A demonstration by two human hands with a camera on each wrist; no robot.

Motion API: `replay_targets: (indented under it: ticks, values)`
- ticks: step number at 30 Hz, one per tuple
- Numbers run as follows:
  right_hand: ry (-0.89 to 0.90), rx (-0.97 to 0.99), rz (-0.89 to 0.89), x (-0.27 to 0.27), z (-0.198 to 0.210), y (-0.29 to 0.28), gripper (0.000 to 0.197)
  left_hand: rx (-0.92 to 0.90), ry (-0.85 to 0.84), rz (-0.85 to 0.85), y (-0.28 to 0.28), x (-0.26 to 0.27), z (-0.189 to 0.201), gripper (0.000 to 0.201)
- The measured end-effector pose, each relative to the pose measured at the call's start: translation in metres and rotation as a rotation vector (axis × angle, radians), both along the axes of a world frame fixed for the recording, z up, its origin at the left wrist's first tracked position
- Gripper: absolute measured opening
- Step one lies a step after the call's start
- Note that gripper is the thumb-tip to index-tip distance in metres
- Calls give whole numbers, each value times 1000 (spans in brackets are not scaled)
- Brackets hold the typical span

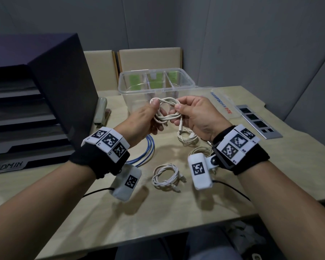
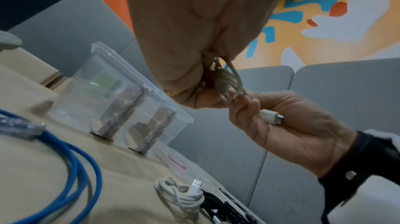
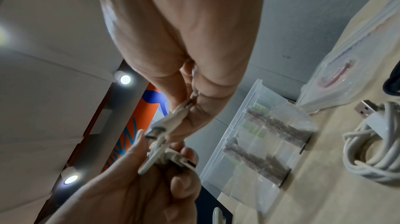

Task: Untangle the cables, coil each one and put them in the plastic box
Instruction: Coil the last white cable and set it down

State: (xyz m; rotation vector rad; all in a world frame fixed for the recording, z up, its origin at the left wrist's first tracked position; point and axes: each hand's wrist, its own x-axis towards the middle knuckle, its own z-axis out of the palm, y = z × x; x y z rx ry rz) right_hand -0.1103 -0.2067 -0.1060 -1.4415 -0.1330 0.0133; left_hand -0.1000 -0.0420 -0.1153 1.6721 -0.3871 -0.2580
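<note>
I hold a white cable coil (image 1: 167, 112) in the air in front of the clear plastic box (image 1: 188, 85), which has dividers inside. My left hand (image 1: 150, 117) grips the coil's left side, thumb on top. My right hand (image 1: 190, 113) pinches its right side, and a connector end (image 1: 180, 127) hangs below. In the left wrist view a USB-C plug (image 2: 271, 118) sticks out of the right hand (image 2: 285, 130). Both plugs (image 3: 166, 126) show between the hands in the right wrist view. A blue cable (image 1: 147, 152) and three white coils (image 1: 166, 177) lie on the table.
A dark filing tray (image 1: 36, 102) marked ADMIN stands at the left with a stapler (image 1: 101, 110) beside it. The box lid (image 1: 223, 105) and a grey socket panel (image 1: 257, 121) lie at the right. A black lead (image 2: 216, 202) lies by one white coil (image 2: 180, 195).
</note>
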Motion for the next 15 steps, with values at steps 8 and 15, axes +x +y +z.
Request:
replay_targets:
  ticks: [8,15]
  values:
    - [-26,-23,14,-1,2,-2,11,-146,332,-77,-4,-6,2,54]
    - [9,-165,14,0,0,-6,10,17,277,-80,-7,-13,0,49]
